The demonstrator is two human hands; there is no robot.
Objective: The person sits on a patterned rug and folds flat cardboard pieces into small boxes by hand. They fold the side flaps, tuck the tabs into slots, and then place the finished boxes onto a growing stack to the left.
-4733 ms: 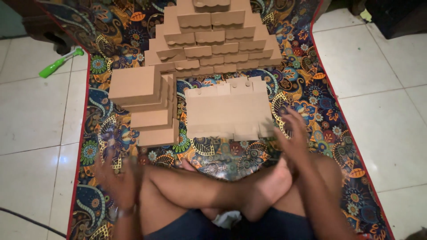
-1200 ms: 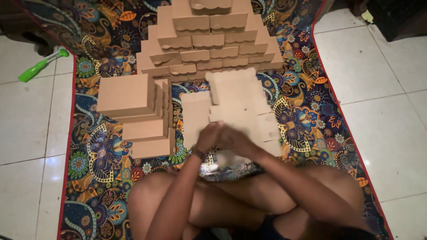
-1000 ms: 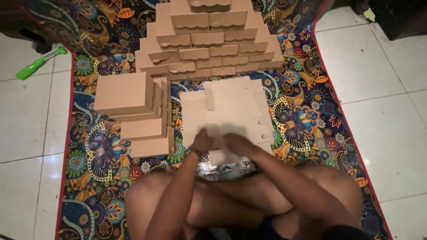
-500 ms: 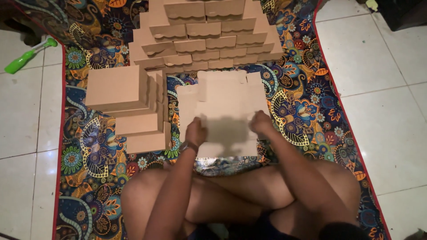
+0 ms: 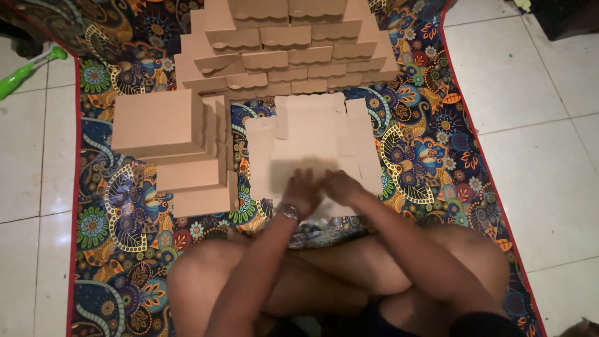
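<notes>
Cardboard everywhere — a flat unfolded box blank (image 5: 312,146) lies on the patterned mat (image 5: 424,143) right in front of the crossed legs. Left hand (image 5: 301,192) and right hand (image 5: 340,186) are side by side, pressed on the blank's near edge; it's blurry, so I can't tell if the fingers pinch anything. Stack of folded boxes (image 5: 171,150) sits just left of it, a bigger pile (image 5: 281,47) behind. Green toy (image 5: 25,70) lies on the tiles.

Pale tiled floor (image 5: 536,93) all around, a busy floral rug (image 5: 430,143) with red edging spread across it, light dim and warm.
</notes>
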